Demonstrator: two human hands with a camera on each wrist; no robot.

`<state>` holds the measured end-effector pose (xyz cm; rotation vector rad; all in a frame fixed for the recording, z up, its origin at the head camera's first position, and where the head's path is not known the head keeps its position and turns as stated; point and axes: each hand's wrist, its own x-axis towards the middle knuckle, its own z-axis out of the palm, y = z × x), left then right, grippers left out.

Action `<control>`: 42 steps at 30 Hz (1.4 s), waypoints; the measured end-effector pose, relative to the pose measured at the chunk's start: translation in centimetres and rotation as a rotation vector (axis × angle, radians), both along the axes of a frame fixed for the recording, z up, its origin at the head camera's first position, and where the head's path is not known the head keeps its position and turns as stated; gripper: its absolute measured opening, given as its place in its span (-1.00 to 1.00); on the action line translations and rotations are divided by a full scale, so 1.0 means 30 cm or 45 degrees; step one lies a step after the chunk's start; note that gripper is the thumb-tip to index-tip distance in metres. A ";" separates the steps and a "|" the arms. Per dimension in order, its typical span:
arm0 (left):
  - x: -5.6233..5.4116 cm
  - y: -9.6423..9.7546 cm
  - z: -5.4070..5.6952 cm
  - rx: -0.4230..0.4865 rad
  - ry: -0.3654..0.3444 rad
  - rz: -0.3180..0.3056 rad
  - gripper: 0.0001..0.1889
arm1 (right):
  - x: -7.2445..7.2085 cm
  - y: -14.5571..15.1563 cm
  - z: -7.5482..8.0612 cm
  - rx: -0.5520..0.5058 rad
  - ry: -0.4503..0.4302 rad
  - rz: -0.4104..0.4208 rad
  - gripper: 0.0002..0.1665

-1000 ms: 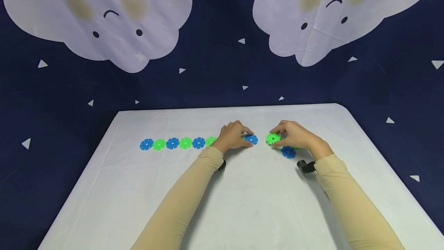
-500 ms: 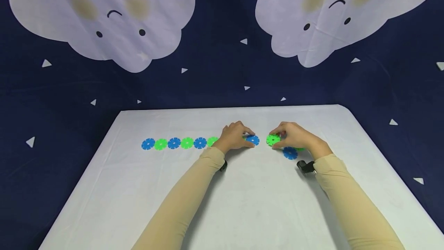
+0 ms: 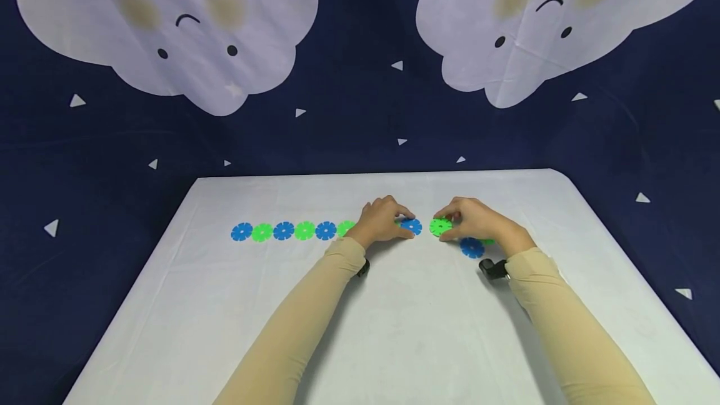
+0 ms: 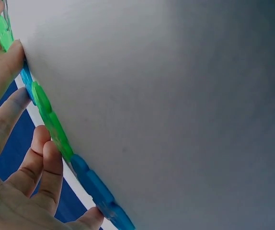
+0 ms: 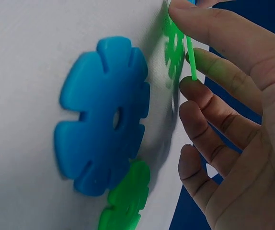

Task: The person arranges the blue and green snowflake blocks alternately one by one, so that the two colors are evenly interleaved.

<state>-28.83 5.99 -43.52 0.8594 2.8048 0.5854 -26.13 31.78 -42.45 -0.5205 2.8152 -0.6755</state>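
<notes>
A row of alternating blue and green notched plastic discs, linked edge to edge, lies on the white table. My left hand (image 3: pixel 379 220) covers part of this row and holds its rightmost blue disc (image 3: pixel 411 226) between thumb and index finger. Just right of that, my right hand (image 3: pixel 477 219) pinches a single green disc (image 3: pixel 440 227) by its edges; the right wrist view shows this green disc (image 5: pixel 191 60) edge-on and raised over the tabletop. A narrow gap separates the two held discs. In the left wrist view the other fingers rest along the green disc (image 4: pixel 51 122) behind.
Below the right hand lie a loose blue disc (image 5: pixel 104 115) and a green disc (image 5: pixel 128 191), which overlap in the right wrist view. The row's left end is a blue disc (image 3: pixel 242 232). A dark cloth with clouds hangs behind the white table (image 3: pixel 416 330).
My right hand has moved slightly left with the green disc, narrowing the gap to the blue disc. The left hand keeps its hold. The head view has shifted a little.
</notes>
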 end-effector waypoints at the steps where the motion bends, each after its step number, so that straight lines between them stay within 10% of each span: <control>1: 0.000 0.000 0.001 -0.002 -0.002 0.000 -0.52 | -0.001 -0.001 0.000 0.001 -0.001 0.000 -0.34; 42: -0.010 0.001 -0.007 -0.007 -0.017 0.013 -0.52 | -0.029 -0.046 -0.004 0.005 -0.023 0.019 -0.35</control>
